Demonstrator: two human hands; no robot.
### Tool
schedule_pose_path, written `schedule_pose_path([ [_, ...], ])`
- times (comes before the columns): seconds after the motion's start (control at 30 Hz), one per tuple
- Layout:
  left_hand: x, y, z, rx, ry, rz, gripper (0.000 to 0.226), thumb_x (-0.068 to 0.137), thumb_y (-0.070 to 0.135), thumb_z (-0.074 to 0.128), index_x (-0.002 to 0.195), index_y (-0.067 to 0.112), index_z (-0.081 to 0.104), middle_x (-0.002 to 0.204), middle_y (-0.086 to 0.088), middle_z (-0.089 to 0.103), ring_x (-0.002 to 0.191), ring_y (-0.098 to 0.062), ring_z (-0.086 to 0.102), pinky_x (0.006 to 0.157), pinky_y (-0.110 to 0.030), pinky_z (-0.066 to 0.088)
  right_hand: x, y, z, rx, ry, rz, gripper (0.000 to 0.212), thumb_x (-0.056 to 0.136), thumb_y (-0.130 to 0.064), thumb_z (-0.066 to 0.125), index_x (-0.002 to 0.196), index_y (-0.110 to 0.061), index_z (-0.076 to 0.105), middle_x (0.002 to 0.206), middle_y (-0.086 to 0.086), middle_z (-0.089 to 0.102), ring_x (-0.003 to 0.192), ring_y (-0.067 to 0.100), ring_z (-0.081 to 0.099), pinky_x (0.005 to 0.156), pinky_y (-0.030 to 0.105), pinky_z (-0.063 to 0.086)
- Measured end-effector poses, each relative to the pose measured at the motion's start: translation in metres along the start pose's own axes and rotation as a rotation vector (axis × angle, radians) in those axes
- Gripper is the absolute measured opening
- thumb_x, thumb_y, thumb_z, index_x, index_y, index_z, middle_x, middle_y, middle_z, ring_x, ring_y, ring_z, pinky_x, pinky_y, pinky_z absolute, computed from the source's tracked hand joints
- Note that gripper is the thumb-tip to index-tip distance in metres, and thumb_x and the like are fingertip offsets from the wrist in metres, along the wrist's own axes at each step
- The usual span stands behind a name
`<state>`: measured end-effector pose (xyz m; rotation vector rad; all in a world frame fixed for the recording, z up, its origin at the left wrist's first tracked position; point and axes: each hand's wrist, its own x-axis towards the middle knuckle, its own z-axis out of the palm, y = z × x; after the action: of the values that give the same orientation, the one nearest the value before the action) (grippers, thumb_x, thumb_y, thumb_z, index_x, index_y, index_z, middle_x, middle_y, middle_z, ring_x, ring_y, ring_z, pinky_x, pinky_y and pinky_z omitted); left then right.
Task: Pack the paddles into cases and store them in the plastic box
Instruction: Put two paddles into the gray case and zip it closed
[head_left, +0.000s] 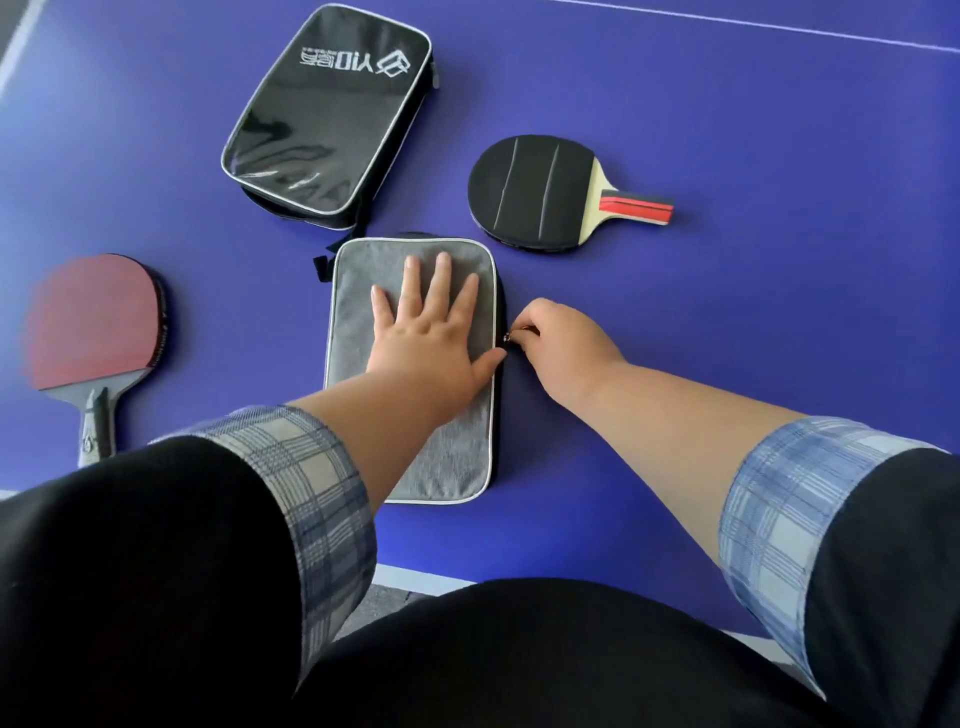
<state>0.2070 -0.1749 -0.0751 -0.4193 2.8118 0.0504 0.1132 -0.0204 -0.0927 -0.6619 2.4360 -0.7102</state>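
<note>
A grey fabric paddle case (358, 312) lies flat in the middle of the blue table. My left hand (431, 332) presses flat on top of it, fingers spread. My right hand (561, 348) pinches the small metal zipper pull (511, 336) on the case's right edge. A black glossy case (332, 114) with white lettering lies further back. To the right of it rests a black-faced paddle (535, 192) with a red-striped handle. A red-faced paddle (93, 322) with a grey handle lies at the left. No plastic box is in view.
The blue table tennis table (753, 260) has a white line across the far right and a white edge near me. My dark sleeves with plaid cuffs fill the lower part of the view.
</note>
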Motion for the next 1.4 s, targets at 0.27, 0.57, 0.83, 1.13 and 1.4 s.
schedule_pose_path([
  [0.27,-0.003,-0.005,0.01,-0.003,0.092,0.029,0.089,0.085,0.074,0.024,0.158,0.023,0.015,0.167,-0.005,0.005,0.151,-0.036,-0.007,0.118,-0.062,0.005,0.041,-0.003,-0.018,0.029,0.028,-0.029,0.013,0.1,-0.032,0.051,0.097,-0.026,0.061,0.099,-0.008,0.063,0.092,0.016,0.056,0.078,0.036,0.048],
  [0.57,-0.004,-0.006,0.01,-0.056,0.098,0.049,0.089,0.084,0.071,0.03,0.157,0.021,0.021,0.166,-0.007,0.008,0.151,-0.036,-0.003,0.119,-0.061,0.005,0.105,-0.038,-0.035,0.044,-0.01,-0.093,0.011,0.098,-0.03,0.055,0.096,-0.027,0.066,0.088,-0.013,0.065,0.082,0.007,0.058,0.071,0.02,0.043],
  [0.83,-0.003,-0.007,0.011,-0.103,0.113,0.072,0.087,0.083,0.071,0.034,0.154,0.02,0.032,0.165,-0.008,0.016,0.15,-0.036,-0.001,0.118,-0.061,0.005,0.155,-0.088,-0.045,-0.204,-0.32,-0.228,0.007,0.093,-0.027,0.06,0.093,-0.026,0.068,0.08,-0.016,0.062,0.071,0.0,0.055,0.063,0.017,0.04],
  [1.13,-0.002,-0.014,0.002,-0.21,0.156,0.052,0.08,0.085,0.069,0.04,0.152,0.025,0.036,0.163,-0.005,0.023,0.149,-0.03,0.007,0.118,-0.052,0.008,0.141,-0.076,-0.047,-0.135,-0.286,-0.157,0.01,0.094,-0.032,0.062,0.096,-0.027,0.07,0.089,-0.013,0.069,0.084,0.004,0.062,0.071,0.021,0.045],
  [1.4,0.022,-0.028,-0.002,-0.318,0.15,-0.013,0.078,0.086,0.058,0.046,0.154,0.025,0.028,0.164,-0.012,0.017,0.151,-0.036,0.008,0.121,-0.047,0.002,0.145,-0.081,-0.043,-0.111,-0.273,-0.115,0.01,0.095,-0.026,0.058,0.098,-0.029,0.068,0.086,-0.018,0.065,0.083,0.001,0.06,0.067,0.016,0.042],
])
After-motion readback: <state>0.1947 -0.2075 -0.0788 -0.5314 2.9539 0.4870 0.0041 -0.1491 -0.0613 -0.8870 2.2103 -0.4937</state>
